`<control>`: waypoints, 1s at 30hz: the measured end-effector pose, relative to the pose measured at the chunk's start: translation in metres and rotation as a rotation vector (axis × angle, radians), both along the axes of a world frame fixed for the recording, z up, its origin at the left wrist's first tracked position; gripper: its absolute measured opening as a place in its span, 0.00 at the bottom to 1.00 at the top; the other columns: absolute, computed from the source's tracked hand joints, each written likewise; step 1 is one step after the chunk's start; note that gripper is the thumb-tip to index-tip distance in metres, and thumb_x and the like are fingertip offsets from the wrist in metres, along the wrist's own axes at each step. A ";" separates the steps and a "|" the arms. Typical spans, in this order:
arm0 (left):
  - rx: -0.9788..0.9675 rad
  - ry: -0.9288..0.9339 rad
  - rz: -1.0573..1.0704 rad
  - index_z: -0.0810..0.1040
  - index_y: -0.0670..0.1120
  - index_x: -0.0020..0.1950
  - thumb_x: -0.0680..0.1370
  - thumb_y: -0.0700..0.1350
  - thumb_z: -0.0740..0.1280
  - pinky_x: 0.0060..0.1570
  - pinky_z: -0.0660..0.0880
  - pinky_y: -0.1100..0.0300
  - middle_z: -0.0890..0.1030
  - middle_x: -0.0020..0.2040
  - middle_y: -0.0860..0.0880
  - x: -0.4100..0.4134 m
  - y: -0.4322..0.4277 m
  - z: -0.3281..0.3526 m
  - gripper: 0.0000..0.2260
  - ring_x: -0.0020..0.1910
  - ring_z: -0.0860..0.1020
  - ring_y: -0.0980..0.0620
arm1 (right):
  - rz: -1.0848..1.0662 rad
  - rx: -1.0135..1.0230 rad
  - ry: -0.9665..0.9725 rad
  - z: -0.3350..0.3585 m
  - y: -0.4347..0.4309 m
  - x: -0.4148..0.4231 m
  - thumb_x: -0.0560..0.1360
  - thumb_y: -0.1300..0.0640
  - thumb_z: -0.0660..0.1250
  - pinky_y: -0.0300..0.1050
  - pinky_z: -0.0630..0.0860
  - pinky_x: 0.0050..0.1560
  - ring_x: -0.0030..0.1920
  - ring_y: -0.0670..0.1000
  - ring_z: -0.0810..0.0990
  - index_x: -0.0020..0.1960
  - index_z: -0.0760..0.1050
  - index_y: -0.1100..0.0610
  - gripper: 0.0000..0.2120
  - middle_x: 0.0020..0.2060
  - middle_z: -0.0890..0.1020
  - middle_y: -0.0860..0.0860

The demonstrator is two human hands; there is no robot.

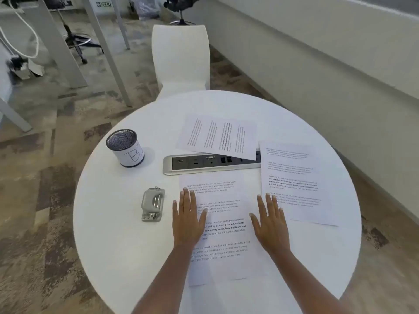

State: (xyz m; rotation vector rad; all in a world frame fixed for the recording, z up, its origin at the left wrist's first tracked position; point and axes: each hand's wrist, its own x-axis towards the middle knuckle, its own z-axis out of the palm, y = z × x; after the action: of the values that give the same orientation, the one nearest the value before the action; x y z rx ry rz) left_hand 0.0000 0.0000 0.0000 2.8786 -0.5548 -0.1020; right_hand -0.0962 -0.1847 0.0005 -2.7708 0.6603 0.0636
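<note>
Three printed sheets lie on a round white table. The near sheet lies in front of me. My left hand rests flat on its left edge, fingers straight. My right hand rests flat on its right edge, fingers straight. A second sheet lies to the right, and a third sheet lies turned sideways at the back. A grey metal hole punch sits just left of my left hand. A mesh pen cup with a paper label marked "B" stands at the back left.
A grey socket strip is set into the table's middle, partly covered by the two far sheets. A white chair stands behind the table. A low white wall runs along the right. Desk legs and an office chair base stand on the carpet at the far left.
</note>
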 end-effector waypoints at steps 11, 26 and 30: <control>-0.039 0.063 -0.040 0.71 0.36 0.66 0.71 0.49 0.72 0.62 0.69 0.38 0.73 0.67 0.36 -0.004 0.004 -0.024 0.28 0.65 0.73 0.37 | -0.080 -0.038 0.070 -0.027 0.000 -0.021 0.59 0.33 0.14 0.53 0.52 0.74 0.76 0.57 0.51 0.74 0.52 0.56 0.55 0.75 0.55 0.56; -0.005 0.059 -0.047 0.67 0.38 0.70 0.79 0.56 0.49 0.65 0.67 0.41 0.69 0.70 0.37 -0.003 0.003 -0.021 0.28 0.69 0.69 0.39 | -0.047 -0.038 0.115 -0.019 -0.002 -0.020 0.79 0.47 0.47 0.51 0.51 0.74 0.76 0.54 0.51 0.74 0.52 0.55 0.25 0.76 0.55 0.55; -0.003 0.089 -0.043 0.69 0.39 0.68 0.77 0.60 0.34 0.62 0.70 0.41 0.70 0.69 0.35 -0.004 0.007 -0.019 0.38 0.66 0.71 0.37 | -0.041 -0.005 -0.094 -0.010 -0.018 -0.018 0.70 0.65 0.69 0.61 0.73 0.59 0.63 0.66 0.73 0.59 0.76 0.64 0.17 0.61 0.77 0.64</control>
State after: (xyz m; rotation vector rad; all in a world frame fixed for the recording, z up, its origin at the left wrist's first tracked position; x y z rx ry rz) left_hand -0.0036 0.0065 -0.0195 2.8437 -0.5998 -0.2340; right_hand -0.1143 -0.2029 -0.0096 -2.7443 0.6926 -0.0769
